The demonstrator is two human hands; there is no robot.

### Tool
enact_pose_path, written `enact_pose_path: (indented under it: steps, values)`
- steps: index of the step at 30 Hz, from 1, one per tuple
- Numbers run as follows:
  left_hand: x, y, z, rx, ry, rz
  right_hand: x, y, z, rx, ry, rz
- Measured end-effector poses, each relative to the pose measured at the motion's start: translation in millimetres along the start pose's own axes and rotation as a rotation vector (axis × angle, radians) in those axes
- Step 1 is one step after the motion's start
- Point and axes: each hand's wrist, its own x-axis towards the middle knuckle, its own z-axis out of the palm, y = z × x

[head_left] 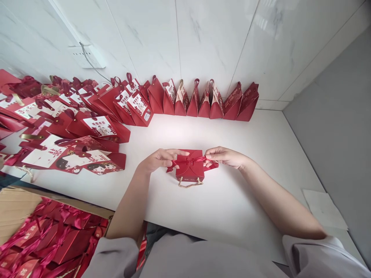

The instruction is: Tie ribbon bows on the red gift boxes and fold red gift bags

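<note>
A small red gift box [189, 172] sits on the white table in front of me, its gold rope handle [189, 186] lying toward me. A red ribbon [198, 159] crosses the top of the box and is knotted near the middle. My right hand [222, 156] pinches the ribbon just past the box's right edge; a loose ribbon end hangs below those fingers. On the left side, my left hand [162, 159] has its index finger stretched over the box top. Its other fingers close around ribbon at the left edge, partly hidden.
A row of red gift bags [193, 102] stands along the tiled wall. Many more printed bags [100, 129] crowd the table's left. At lower left, a cardboard carton [17, 208] holds ribboned red boxes [69, 245]. A white sheet [324, 208] lies at right.
</note>
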Motion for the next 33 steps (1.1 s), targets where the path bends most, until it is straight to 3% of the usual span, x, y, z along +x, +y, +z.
enact_pose_path:
  steps: [3, 8, 14, 18, 23, 26, 33]
  values:
    - [13, -4, -3.0, -0.004, -0.003, 0.091, 1, 1, -2, 0.041, -0.003, -0.009]
    - [24, -8, 5.1, -0.012, 0.155, 0.221, 2, 3, -5, 0.052, -0.009, 0.000]
    - [28, -12, 19.2, -0.106, 0.173, 0.188, 3, 5, -6, 0.056, 0.002, 0.004]
    - [30, -17, 24.6, -0.169, 0.291, 0.203, 4, 6, -4, 0.088, 0.012, -0.010]
    - [31, -17, 28.2, 0.061, 0.379, 0.125, -1, -1, -4, -0.039, 0.021, -0.036]
    - [31, -16, 29.2, 0.209, 0.419, 0.081, -6, -9, 1, -0.142, 0.011, -0.128]
    - [31, -10, 33.4, 0.227, 0.436, 0.045, -3, -12, 24, -0.160, 0.153, -0.414]
